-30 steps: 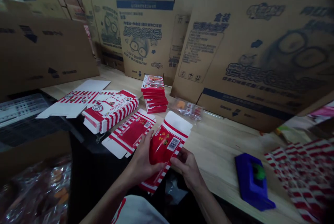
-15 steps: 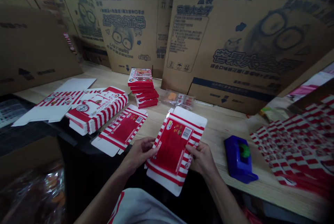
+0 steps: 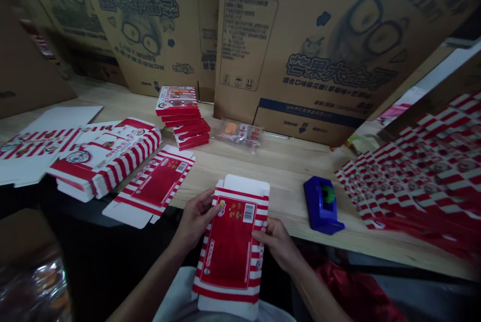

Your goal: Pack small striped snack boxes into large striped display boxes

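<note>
A flat red-and-white striped carton blank [image 3: 231, 249] is held over my lap, printed side up, one white flap pointing at the table. My left hand [image 3: 195, 217] grips its left edge near the top, fingers curled on it. My right hand [image 3: 276, 244] pinches its right edge at mid-height. Another flat blank [image 3: 152, 187] lies on the table's front edge just left of my left hand.
A wooden table [image 3: 285, 172] carries a pile of flat blanks [image 3: 101, 154] at left, a stack of folded red boxes [image 3: 182, 116], a clear packet [image 3: 238, 134], a blue tape dispenser [image 3: 321, 204] and fanned blanks [image 3: 421, 177] at right. Big printed cardboard cartons [image 3: 323, 41] wall the back.
The carton blank went from bowed and tilted to flat and upright, drawn toward my lap. Both hands kept their hold. The camera view dropped and shifted right.
</note>
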A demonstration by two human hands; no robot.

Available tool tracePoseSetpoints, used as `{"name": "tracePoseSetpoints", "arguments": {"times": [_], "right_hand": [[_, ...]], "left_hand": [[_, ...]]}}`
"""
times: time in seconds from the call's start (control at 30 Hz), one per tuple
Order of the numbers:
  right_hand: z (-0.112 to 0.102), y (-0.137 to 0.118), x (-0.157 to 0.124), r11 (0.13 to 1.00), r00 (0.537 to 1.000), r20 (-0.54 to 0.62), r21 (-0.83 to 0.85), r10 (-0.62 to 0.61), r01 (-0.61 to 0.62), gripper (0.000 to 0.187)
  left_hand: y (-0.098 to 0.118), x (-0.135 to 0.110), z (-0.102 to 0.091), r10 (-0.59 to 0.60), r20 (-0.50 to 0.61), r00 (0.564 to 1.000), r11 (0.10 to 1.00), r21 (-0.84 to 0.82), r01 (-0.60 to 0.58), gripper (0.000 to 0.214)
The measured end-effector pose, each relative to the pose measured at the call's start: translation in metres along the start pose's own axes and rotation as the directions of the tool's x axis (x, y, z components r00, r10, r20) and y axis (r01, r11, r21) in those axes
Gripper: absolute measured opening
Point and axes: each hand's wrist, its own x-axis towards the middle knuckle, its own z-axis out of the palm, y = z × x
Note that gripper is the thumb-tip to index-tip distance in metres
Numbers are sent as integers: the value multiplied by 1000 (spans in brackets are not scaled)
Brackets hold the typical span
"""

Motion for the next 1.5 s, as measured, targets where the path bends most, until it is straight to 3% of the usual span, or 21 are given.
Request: {"name": "tracePoseSetpoints", "arguments": {"times": [0.07, 0.13, 0.2, 0.33, 0.43, 0.53, 0.63, 0.7, 0.77, 0.87, 0.93, 1.07, 1.2, 1.33, 1.5], "right_hand": [[1, 4, -6, 994, 990, -86, -36, -108, 105, 42], [-1, 5, -8, 966, 937, -244, -122, -250, 226, 51], [-6, 7, -7, 936, 888, -318, -226, -332, 269, 53], [-17, 14, -3, 858, 863, -288, -441, -415, 265, 41], [-24, 18, 0, 789, 834, -265, -544, -484, 285, 20], [-28, 18, 2, 786, 846, -234, -544, -479, 295, 15], [-29, 12, 3, 855, 871, -263, -439, -415, 275, 11], [-28, 5, 3, 917, 899, -280, -315, -336, 245, 30], [-29, -2, 2, 954, 944, -228, -236, -237, 183, 47], [-32, -6, 3, 961, 984, -113, -258, -138, 105, 31], [-35, -4, 4, 936, 976, -112, -322, -189, 144, 21], [-37, 8, 4, 828, 916, -127, -488, -382, 277, 16], [-30, 13, -3, 822, 929, -77, -496, -363, 280, 17], [-20, 8, -8, 846, 938, -115, -478, -328, 237, 20], [-16, -7, -10, 750, 922, -108, -621, -373, 230, 14]], "left_hand": [[-6, -1, 2, 6, 6, 1000, 1000, 5, -6, 59], [-11, -3, 1, -1, 34, 999, 1000, 26, 0, 62], [-13, -6, 0, -33, 66, 997, 999, 32, 31, 66], [-15, -6, -1, -149, 145, 978, 988, 70, 140, 69], [-21, -4, -2, -139, 86, 987, 976, 183, 121, 48], [-27, 1, 0, -85, -4, 996, 958, 273, 83, 31], [-28, 7, 3, -62, -45, 997, 962, 263, 72, 27], [-25, 11, 4, -69, -72, 995, 980, 181, 81, 19], [-21, 16, 3, -111, -47, 993, 988, 101, 115, 30], [-17, 22, -1, -189, 59, 980, 976, 118, 182, 40], [-17, 23, -5, -174, 101, 980, 964, 218, 149, 28], [-20, 19, -13, -24, 189, 982, 919, 390, -52, 17], [-14, 12, -13, -35, 236, 971, 893, 445, -76, 20], [-2, 10, -5, 19, 227, 974, 761, 629, -161, 15], [14, 14, 1, 10, 272, 962, 695, 690, -203, 13]]}}
